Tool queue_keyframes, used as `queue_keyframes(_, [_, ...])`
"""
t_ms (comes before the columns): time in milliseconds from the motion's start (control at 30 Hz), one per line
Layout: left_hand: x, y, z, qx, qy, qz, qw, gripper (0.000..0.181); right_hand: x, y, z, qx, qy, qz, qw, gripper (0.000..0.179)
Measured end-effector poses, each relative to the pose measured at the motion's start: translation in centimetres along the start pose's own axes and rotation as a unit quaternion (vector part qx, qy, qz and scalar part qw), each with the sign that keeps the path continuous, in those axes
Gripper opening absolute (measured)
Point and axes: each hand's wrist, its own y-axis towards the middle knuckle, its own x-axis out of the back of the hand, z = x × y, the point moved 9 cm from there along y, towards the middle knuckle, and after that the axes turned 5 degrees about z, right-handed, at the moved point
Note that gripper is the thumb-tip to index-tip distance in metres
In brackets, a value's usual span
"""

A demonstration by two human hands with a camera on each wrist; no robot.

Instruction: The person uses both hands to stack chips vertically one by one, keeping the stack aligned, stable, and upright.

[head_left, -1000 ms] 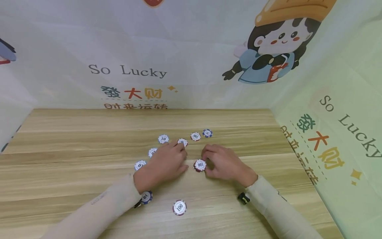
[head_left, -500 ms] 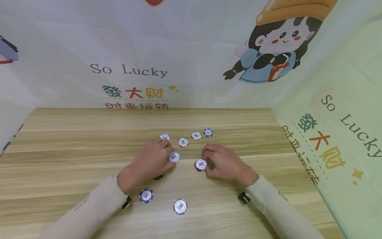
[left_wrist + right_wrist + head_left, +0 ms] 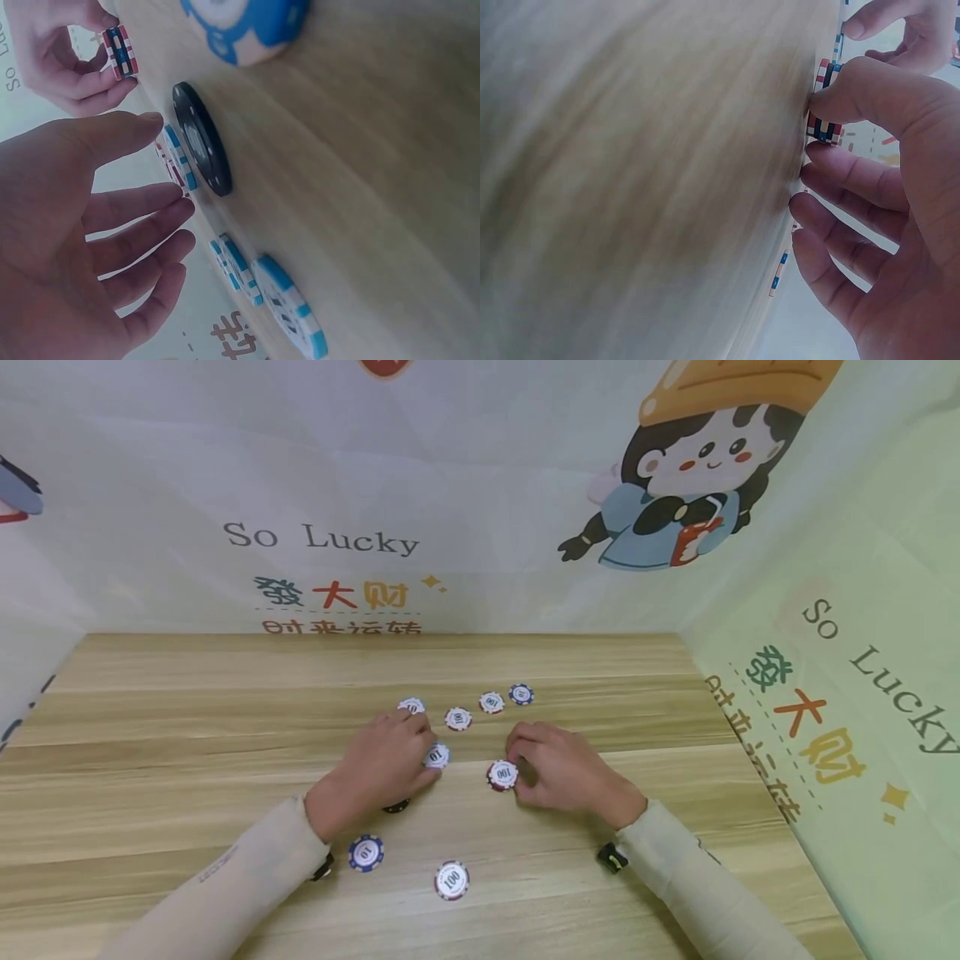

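Observation:
My left hand (image 3: 378, 764) has its thumb and index finger at opposite edges of a light-blue-edged poker chip (image 3: 437, 756) marked 10. In the left wrist view this chip (image 3: 180, 159) shows between the thumb tip and index fingertip, the other fingers loosely bent. To the right, my right hand (image 3: 566, 768) pinches a small stack of poker chips (image 3: 502, 774) with a red-edged 100 on top. A dark layer shows between red-edged ones in this stack (image 3: 825, 129). A black chip (image 3: 396, 806) is partly covered by my left hand.
Behind the hands lie a light-blue chip (image 3: 411, 705), two red-edged 100 chips, one (image 3: 458, 719) left of the other (image 3: 492, 702), and a blue chip (image 3: 521, 694). Nearer are a blue 10 chip (image 3: 366, 853) and a red-edged 100 chip (image 3: 452, 881). Printed cloth (image 3: 480, 585) borders the wooden table (image 3: 637, 693).
My left hand has drawn back to the left, uncovering the light-blue 10 chip at its fingertips and the red-edged 100 chip behind. My right hand stays at the stack.

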Motion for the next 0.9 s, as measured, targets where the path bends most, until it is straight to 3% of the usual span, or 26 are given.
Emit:
queue_keyframes(667, [-0.62, 0.70, 0.13, 0.005, 0.000, 0.014, 0.9999, 0.043, 0.14, -0.10, 0.13, -0.005, -0.005, -0.004, 1.0000, 0.020])
queue_keyframes(900, [-0.92, 0.75, 0.02, 0.011, -0.013, 0.041, 0.9990, 0.057, 0.08, -0.15, 0.01, -0.007, -0.005, -0.004, 1.0000, 0.019])
